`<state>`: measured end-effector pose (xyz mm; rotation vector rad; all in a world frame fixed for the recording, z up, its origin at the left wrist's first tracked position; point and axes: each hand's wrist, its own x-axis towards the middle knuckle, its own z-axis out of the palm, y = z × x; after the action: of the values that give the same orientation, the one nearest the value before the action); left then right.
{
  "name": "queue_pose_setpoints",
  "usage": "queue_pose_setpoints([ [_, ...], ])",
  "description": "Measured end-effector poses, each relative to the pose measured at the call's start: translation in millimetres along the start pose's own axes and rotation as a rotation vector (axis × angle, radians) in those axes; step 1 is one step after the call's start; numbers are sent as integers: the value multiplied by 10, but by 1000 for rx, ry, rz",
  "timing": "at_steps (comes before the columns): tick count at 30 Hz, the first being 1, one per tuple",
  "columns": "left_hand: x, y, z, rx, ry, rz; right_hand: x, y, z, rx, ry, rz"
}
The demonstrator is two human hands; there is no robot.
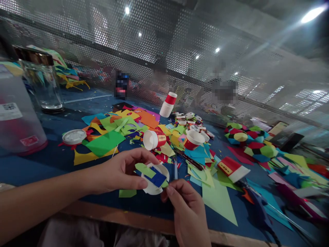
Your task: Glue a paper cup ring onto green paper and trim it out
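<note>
My left hand grips a white paper cup piece by its side, close to the table's front edge. Across the white piece lie a dark blue paper strip and a light green paper strip. At the lower right of the piece, my right hand pinches a small green paper tip between thumb and forefinger. Just beyond the hands a red-and-white paper cup lies on its side, its mouth facing left. A green paper scrap rests on the table below my left hand.
Coloured paper scraps cover the table's middle. A cup stack stands behind them. A glass jar and a translucent container stand left. On the right are a tipped cup, a glue gun and paper balls.
</note>
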<state>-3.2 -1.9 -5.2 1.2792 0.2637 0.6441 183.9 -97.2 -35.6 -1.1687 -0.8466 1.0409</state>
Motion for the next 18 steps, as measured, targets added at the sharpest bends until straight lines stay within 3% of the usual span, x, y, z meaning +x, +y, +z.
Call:
queue_pose_setpoints([
  [18,9,24,3,27,-10,-17,-3,-15,41,-104,41,1],
])
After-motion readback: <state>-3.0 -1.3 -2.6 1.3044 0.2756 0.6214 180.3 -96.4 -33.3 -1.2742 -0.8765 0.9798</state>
